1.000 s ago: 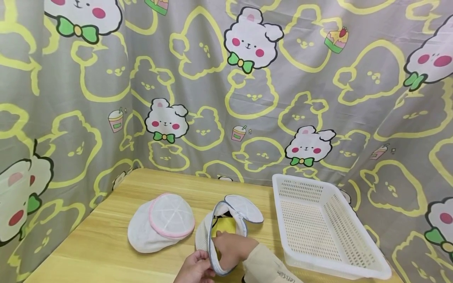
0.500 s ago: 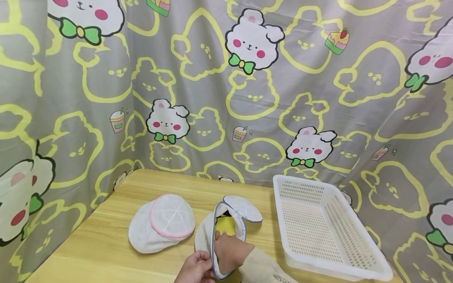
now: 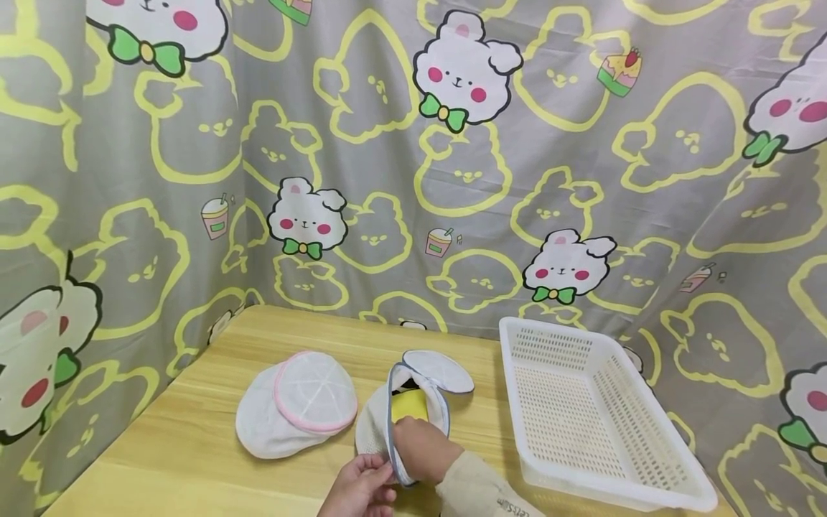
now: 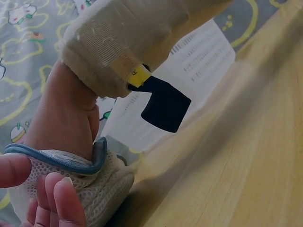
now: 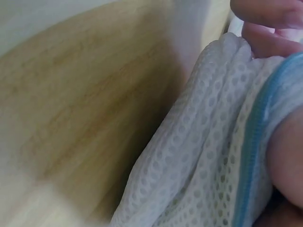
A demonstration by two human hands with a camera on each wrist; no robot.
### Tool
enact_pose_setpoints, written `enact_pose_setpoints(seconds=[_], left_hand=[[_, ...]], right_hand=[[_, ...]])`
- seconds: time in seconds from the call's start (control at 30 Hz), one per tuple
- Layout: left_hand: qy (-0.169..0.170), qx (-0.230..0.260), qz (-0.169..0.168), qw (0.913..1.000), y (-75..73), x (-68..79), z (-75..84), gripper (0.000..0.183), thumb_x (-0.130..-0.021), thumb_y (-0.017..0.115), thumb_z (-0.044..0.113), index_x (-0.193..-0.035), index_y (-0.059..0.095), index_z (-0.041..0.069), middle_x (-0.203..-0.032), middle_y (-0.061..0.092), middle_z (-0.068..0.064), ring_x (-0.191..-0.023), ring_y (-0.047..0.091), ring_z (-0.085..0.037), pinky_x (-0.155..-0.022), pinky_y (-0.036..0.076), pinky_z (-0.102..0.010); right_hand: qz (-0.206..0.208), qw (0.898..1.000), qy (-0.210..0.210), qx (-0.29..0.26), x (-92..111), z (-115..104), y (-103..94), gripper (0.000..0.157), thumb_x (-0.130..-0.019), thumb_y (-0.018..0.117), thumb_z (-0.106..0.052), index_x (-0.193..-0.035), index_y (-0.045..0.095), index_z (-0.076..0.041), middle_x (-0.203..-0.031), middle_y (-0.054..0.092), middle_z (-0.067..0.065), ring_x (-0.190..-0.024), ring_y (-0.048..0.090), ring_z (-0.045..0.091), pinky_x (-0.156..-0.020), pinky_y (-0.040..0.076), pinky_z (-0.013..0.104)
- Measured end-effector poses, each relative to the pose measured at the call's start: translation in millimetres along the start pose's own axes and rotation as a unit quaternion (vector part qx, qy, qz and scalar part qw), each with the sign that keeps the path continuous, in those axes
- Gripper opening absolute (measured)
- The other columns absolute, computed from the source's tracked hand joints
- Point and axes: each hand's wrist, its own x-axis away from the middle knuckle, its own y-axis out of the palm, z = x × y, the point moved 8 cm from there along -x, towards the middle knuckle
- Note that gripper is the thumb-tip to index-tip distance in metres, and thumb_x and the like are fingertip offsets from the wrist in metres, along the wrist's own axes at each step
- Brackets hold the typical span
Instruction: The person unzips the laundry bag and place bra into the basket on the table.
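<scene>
A white mesh laundry bag with a blue zip edge (image 3: 370,424) stands on the table, its round lid (image 3: 442,370) folded back. Something yellow with black parts (image 3: 410,404) shows inside it. My right hand (image 3: 423,445) reaches through the opening; its fingers are hidden inside. Beside the bag's near side is my left hand (image 3: 362,485). In the left wrist view, the left thumb (image 4: 13,170) and fingers (image 4: 61,201) are spread apart over the mesh (image 4: 104,194). In the right wrist view, left fingers (image 5: 272,40) are right at the bag's mesh wall (image 5: 189,142).
A second white mesh bag with pink trim (image 3: 278,416) lies to the left. At right stands a white perforated plastic basket (image 3: 526,416). A patterned curtain (image 3: 388,165) surrounds the wooden table (image 3: 174,445). A black piece (image 4: 165,106) with a yellow tag hangs at the right sleeve.
The bag and lid have shifted slightly up and tilted. My right hand sits deeper in the opening. The left thumb and fingers, earlier pinching the rim, have parted.
</scene>
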Motion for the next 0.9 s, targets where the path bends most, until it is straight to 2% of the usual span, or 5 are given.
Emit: enact_pose_setpoints(seconds=[0.13, 0.27, 0.57, 0.77, 0.9], left_hand=[[0.008, -0.006, -0.005, 0.9999, 0.6, -0.4, 0.9, 0.039, -0.096, 0.06, 0.015, -0.116, 0.041, -0.013, -0.087, 0.061, -0.001, -0.065, 0.06, -0.009, -0.059, 0.054, -0.024], [0.011, -0.018, -0.009, 0.9997, 0.2, -1.0, 1.1, 0.06, -0.097, 0.058, 0.018, -0.13, 0.027, -0.021, -0.092, 0.062, -0.001, -0.068, 0.061, -0.01, -0.061, 0.055, -0.025], [-0.002, -0.008, -0.011, 0.9999, -0.7, -1.2, 0.9, 0.066, -0.099, 0.054, 0.019, -0.137, 0.018, -0.022, -0.097, 0.062, -0.002, -0.069, 0.061, -0.01, -0.062, 0.055, -0.025], [-0.013, -0.002, -0.002, 0.9999, -1.2, -0.6, 0.6, 0.069, -0.102, 0.051, 0.025, -0.14, 0.013, -0.019, -0.104, 0.058, -0.007, -0.071, 0.062, -0.011, -0.064, 0.055, -0.026], [-0.016, -0.004, 0.016, 0.9997, -1.7, -0.5, 1.2, 0.075, -0.102, 0.047, 0.042, -0.14, 0.016, -0.015, -0.112, 0.053, -0.012, -0.073, 0.062, -0.013, -0.065, 0.055, -0.028]], right_hand=[[0.005, 1.0, 0.003, 0.007, 0.1, 0.2, -3.1, 0.029, -0.069, 0.085, -0.021, -0.083, 0.062, -0.011, -0.068, 0.061, 0.001, -0.06, 0.06, 0.01, -0.052, 0.049, 0.024], [0.011, 1.0, 0.001, -0.017, 0.6, 0.7, -5.9, 0.033, -0.071, 0.085, -0.026, -0.088, 0.061, -0.01, -0.069, 0.06, 0.0, -0.063, 0.06, 0.01, -0.052, 0.049, 0.024], [0.029, 0.997, 0.007, -0.075, 3.3, 7.3, -12.2, 0.012, -0.085, 0.07, -0.01, -0.088, 0.059, -0.01, -0.069, 0.056, -0.004, -0.062, 0.057, 0.008, -0.052, 0.046, 0.023], [0.06, 0.993, 0.0, -0.098, 5.1, 10.3, -21.2, 0.011, -0.081, 0.067, -0.005, -0.086, 0.058, -0.01, -0.066, 0.049, -0.008, -0.059, 0.049, 0.005, -0.049, 0.042, 0.021], [0.075, 0.991, 0.001, -0.11, 6.3, 13.8, -25.8, 0.012, -0.079, 0.066, -0.004, -0.085, 0.057, -0.01, -0.066, 0.05, -0.008, -0.058, 0.048, 0.004, -0.048, 0.041, 0.021]])
